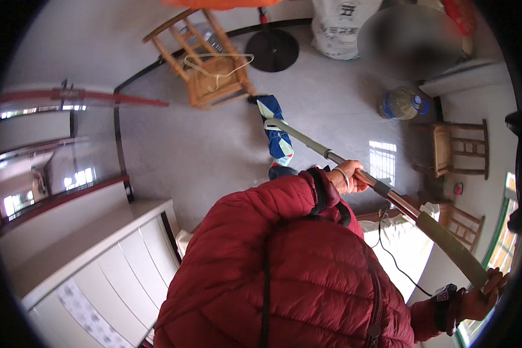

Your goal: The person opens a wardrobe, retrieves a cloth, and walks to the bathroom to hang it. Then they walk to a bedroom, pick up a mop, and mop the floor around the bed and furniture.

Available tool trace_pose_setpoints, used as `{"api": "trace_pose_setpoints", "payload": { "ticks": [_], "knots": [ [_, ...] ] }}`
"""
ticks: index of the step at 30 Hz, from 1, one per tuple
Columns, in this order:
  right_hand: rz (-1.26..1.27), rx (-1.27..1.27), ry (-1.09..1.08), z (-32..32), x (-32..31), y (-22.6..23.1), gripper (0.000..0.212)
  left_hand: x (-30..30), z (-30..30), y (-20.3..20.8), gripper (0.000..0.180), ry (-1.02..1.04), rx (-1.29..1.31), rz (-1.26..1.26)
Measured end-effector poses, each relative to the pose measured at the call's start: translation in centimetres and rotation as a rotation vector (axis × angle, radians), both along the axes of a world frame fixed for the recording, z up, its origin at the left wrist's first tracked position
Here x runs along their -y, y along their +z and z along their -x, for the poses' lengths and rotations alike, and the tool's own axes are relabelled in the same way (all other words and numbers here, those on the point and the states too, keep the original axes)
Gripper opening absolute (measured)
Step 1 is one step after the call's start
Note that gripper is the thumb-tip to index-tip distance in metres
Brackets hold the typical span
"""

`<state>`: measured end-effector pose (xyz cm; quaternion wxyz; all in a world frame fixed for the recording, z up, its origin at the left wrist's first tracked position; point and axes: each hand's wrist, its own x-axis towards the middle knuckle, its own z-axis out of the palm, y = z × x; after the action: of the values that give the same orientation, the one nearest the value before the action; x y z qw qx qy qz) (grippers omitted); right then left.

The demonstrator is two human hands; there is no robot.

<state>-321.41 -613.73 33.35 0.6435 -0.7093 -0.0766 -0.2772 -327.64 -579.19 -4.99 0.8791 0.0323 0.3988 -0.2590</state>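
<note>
I hold a long mop (pixel 368 180) slantwise across my front, its metal pole fitted with olive-green sleeves. Partway along the pole, my left hand (pixel 349 177) is closed around the metal, a bracelet at its wrist. At the far right, my right hand (pixel 482 298) grips the top end of the handle, with a dark band on that wrist. The mop head (pixel 275 129), covered in blue and pale-green patterned cloth, lies on the grey floor (pixel 214 151). Its near end is beside a dark shoe (pixel 281 172), just past my red padded sleeve.
A wooden chair (pixel 220 81) with a hanger (pixel 223 68) on it stands just beyond the mop head, next to a round black base (pixel 272 50). To the right are a large water bottle (pixel 401 104), another wooden chair (pixel 443 152) and a white sack (pixel 339 29). A white cabinet (pixel 116 261) is at left.
</note>
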Motion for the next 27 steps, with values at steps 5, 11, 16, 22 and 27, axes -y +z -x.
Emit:
{"api": "trace_pose_setpoints", "payload": {
  "ticks": [5, 11, 16, 22, 27],
  "knots": [
    [0.574, 0.252, -0.024, 5.3, 4.9, -0.8, 0.019, 1.1, -3.8, -0.5, 0.024, -0.175, 0.096, -0.006],
    [-0.016, -0.027, -0.073, 9.4, 3.8, -1.6, 0.029, -0.7, -7.8, -1.1, 0.022, -0.271, 0.118, 0.026],
    [0.005, 0.003, 0.184, 9.0, -4.5, -2.5, 0.023, -4.5, -11.8, -2.5, 0.021, -0.206, 0.165, -0.025],
    [0.030, -0.116, 0.188, 6.1, -18.5, -8.6, 0.007, -13.3, -17.8, -5.3, 0.012, 0.120, 0.090, -0.035],
    [0.097, -0.347, 0.152, 4.9, -30.7, -15.9, 0.011, -17.8, -19.2, -7.8, 0.018, 0.133, -0.026, -0.191]
  ]
}}
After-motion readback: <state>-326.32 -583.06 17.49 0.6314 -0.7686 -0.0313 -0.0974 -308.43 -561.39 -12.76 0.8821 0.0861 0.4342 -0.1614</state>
